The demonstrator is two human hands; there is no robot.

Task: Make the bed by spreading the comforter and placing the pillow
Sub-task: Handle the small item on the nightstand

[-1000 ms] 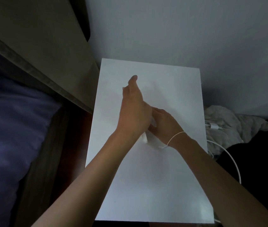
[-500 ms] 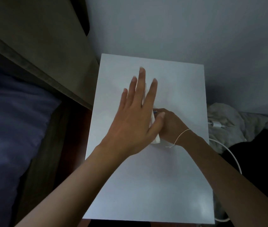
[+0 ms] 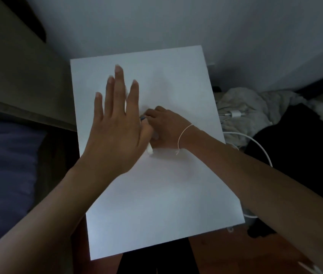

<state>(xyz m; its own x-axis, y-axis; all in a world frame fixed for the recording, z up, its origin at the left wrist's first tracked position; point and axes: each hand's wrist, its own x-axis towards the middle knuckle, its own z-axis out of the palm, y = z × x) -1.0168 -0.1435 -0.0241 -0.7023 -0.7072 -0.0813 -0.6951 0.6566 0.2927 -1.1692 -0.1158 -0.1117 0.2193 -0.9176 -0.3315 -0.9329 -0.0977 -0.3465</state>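
Bedding shows only at the far left of the hands: a dark blue-purple mass (image 3: 4, 175), soft and rumpled, lying low beside the upholstered bed frame (image 3: 18, 80); whether it is comforter or pillow cannot be told in the dim light. Neither hand touches it. The left hand (image 3: 115, 125) is flat and open, fingers spread, hovering over or resting on the white worktop (image 3: 166, 194). The right hand (image 3: 164, 129), a thin white string at its wrist, is curled shut around a small white object (image 3: 150, 152) that peeks out below the left thumb; what the object is stays hidden. Both hands meet near the middle of the worktop. To the right of the right hand, on the floor, lie crumpled pale cloth (image 3: 255, 111), a white charging cable (image 3: 259, 147) and something black (image 3: 295, 155). Judging by this, the bed-making has not begun: nothing appears spread or placed, and the whole job of laying out the comforter and setting the pillow remains.
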